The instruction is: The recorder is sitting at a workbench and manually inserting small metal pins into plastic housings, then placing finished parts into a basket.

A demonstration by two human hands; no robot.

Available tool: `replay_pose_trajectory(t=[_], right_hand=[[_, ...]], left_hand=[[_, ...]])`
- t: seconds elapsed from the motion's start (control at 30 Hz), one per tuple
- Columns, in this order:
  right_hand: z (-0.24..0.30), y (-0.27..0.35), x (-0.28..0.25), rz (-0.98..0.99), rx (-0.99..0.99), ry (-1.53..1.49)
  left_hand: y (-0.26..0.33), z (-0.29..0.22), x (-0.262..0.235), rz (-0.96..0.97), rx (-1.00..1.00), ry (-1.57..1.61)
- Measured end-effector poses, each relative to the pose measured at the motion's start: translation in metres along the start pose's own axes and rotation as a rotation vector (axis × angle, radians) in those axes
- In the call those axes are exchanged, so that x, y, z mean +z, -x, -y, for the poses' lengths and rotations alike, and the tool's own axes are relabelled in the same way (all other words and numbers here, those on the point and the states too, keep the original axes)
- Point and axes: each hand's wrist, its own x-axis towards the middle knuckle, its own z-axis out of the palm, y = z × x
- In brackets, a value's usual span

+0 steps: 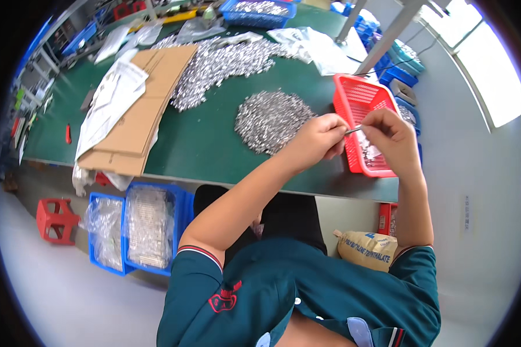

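Observation:
A small, thin metal part (353, 130) spans the gap between my two hands, one end in each pinch. My left hand (323, 136) is closed on its left end, with the thumb on top and the fingers curled. The fingertips of my right hand (390, 136) pinch the other end. Both hands are raised over the left side of a red plastic basket (344, 104), which has some small parts inside. Left of my hands, a round pile of small shiny metal parts (270, 120) lies on the green table (214, 144). The part's exact kind is too small to tell.
A larger heap of silvery parts (214, 66) spreads behind the pile. Flat cardboard (156, 87) with papers lies at left. A blue basket (257, 17) stands at the back. Below are blue crates (124, 231), a red stool (58, 221) and a tan sack (364, 250).

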Motion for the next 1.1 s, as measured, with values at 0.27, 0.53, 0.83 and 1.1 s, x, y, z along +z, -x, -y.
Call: replay_pose_trajectory(t=[0.27,0.53,0.83,1.1], right_hand=[[-0.04,-0.002,-0.073,-0.155,-0.046,0.502],[-0.088,0.015,-0.056,-0.208,0.181,-0.226],[-0.061,0.049,0.028,0.086,0.417,-1.035],[-0.06,0.063,0.096,0.255,0.456,-0.91]], left_hand=[[-0.085,0.029,0.043,-0.162,0.456,-0.736],[-0.054,0.028,0.043,-0.167,0.189,-0.495],[0.037,0.027,0.023,-0.343,0.064,-0.378],[0.103,0.044,-0.003,-0.41,-0.171,0.073]])
